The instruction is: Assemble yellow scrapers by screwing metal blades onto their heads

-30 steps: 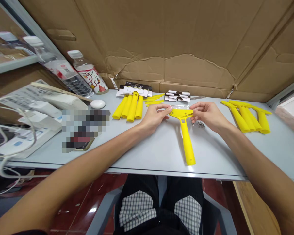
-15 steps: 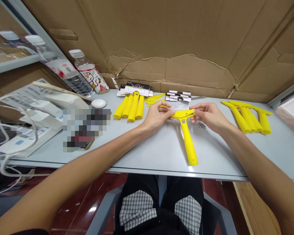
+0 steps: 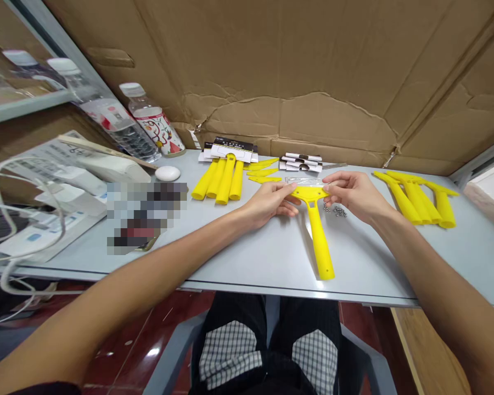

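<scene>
Two bare hands are held apart on either end of the head of a yellow plastic scraper (image 3: 318,236). The left hand (image 3: 269,200) is laid against the head's left end, its grip not resolved from this view. The right hand (image 3: 352,192) is closed on the right end, with the head pinched between thumb and fingers. The scraper is positioned on a pale grey table (image 3: 271,260), its handle lying toward the person and its head raised slightly under the hands. A narrow metal strip in clear film (image 3: 304,181) is seen along the head's upper edge; its seating cannot be determined. A small scatter of metal screws (image 3: 335,210) is noted just beside the right hand. Yellow handles are grouped in two lots: one (image 3: 222,178) beyond the left hand, the other (image 3: 414,197) beyond the right. Yellow wedge-shaped pieces (image 3: 263,171) and printed cards (image 3: 301,160) are placed near the table's far edge, against a cardboard sheet (image 3: 296,82).
</scene>
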{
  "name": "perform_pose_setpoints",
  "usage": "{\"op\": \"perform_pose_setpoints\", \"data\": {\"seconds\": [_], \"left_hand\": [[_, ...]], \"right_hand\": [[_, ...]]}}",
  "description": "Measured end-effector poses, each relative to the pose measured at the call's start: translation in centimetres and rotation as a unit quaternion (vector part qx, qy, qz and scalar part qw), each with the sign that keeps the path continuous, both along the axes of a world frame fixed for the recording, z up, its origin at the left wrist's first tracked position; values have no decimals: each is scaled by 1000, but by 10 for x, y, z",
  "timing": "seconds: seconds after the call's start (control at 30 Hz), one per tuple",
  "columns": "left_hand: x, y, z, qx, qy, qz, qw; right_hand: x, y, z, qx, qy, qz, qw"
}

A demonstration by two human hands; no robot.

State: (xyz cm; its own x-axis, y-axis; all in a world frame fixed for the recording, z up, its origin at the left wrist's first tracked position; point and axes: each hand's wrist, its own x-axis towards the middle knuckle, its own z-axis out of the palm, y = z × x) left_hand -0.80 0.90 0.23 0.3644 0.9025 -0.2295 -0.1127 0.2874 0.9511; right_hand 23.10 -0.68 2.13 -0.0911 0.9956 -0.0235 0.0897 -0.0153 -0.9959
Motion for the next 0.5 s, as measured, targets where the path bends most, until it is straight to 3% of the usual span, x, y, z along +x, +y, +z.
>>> {"op": "perform_pose_setpoints", "data": {"seconds": [0.1,0.27,0.5], "left_hand": [[-1,-2,3,-45,-18,-33,998],[-1,-3,4,-33,-46,-18,998],[2,1,-2,-82,-113,60,988]], "right_hand": [[1,0,2,8,7,0,1000],[3,0,2,14,18,-3,1000],[-1,1,-6,-2,22,18,1000]]}}
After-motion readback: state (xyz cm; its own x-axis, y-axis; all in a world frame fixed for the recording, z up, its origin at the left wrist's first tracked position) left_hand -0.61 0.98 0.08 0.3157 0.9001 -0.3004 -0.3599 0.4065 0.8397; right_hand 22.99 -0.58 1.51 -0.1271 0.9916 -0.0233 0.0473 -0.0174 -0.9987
